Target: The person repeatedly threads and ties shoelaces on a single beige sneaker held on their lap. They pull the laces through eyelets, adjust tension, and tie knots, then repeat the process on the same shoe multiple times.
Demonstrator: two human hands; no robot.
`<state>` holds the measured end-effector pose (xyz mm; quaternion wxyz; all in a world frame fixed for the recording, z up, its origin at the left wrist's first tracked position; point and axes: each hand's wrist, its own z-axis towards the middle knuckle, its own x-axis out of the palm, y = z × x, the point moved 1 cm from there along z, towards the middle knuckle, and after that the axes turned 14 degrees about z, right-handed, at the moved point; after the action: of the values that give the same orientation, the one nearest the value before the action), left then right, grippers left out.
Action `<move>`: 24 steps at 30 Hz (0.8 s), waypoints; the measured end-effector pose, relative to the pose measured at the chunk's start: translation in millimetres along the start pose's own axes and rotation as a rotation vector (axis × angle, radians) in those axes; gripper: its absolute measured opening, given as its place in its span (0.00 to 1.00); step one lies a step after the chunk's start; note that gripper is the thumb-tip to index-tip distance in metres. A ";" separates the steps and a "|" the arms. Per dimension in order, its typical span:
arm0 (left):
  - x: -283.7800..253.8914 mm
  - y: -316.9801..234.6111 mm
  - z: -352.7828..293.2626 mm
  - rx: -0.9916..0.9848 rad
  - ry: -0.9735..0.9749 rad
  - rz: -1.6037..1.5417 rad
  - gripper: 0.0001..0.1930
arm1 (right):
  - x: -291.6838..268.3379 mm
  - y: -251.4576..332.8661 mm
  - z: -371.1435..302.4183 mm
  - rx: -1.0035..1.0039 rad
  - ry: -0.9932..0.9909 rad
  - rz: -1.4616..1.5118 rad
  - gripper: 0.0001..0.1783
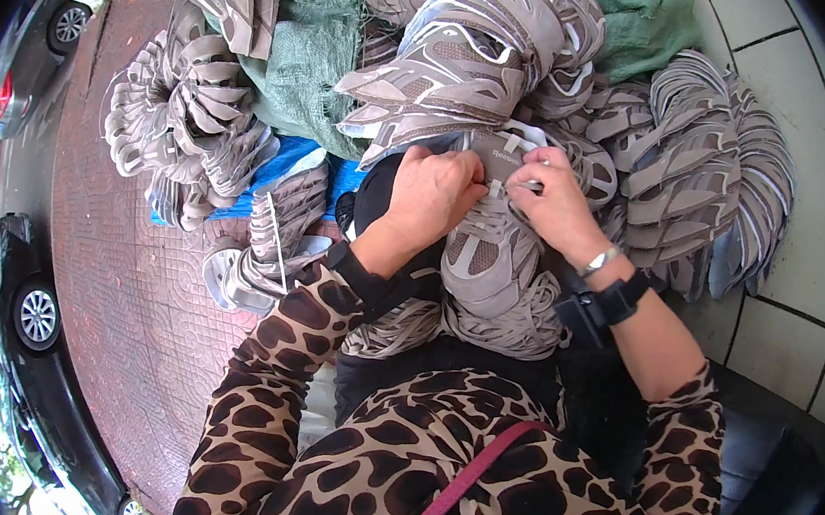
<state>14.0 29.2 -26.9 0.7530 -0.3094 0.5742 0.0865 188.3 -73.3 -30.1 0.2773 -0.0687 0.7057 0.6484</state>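
A grey-beige shoe upper lies in my lap, toe toward me, with laces crossing its front and its tongue standing up at the far end. My left hand is closed at the left edge of the lace opening, thumb and fingertips pinching the upper there. Opposite it, my right hand is closed in a pinch beside the tongue. Something small and thin shows at its fingertips, too hidden to name. Bundles of pale shoelaces hang over my lap under the toe.
Stacked shoe uppers rise just beyond my hands, with more fanned piles at right and left. Green woven sacks and a blue sheet lie among them. Parked cars stand beyond the red paving; pale tiles are at right.
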 end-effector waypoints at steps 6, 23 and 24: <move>-2.1 -0.2 7.4 -0.031 0.050 -0.030 0.09 | 18.8 0.6 -2.5 0.036 -0.140 -0.010 0.03; -75.1 164.8 -130.3 -0.436 -0.354 0.618 0.08 | 6.9 -6.2 -89.0 -0.076 -0.324 0.022 0.12; -82.8 196.8 -159.3 -0.547 -0.344 0.743 0.09 | 9.4 -5.5 -87.6 -0.080 -0.293 0.040 0.12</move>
<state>-237.7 114.0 -46.7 0.6464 -0.2512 0.4694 0.5466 156.5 -155.2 -39.0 0.3613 0.0296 0.6326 0.6844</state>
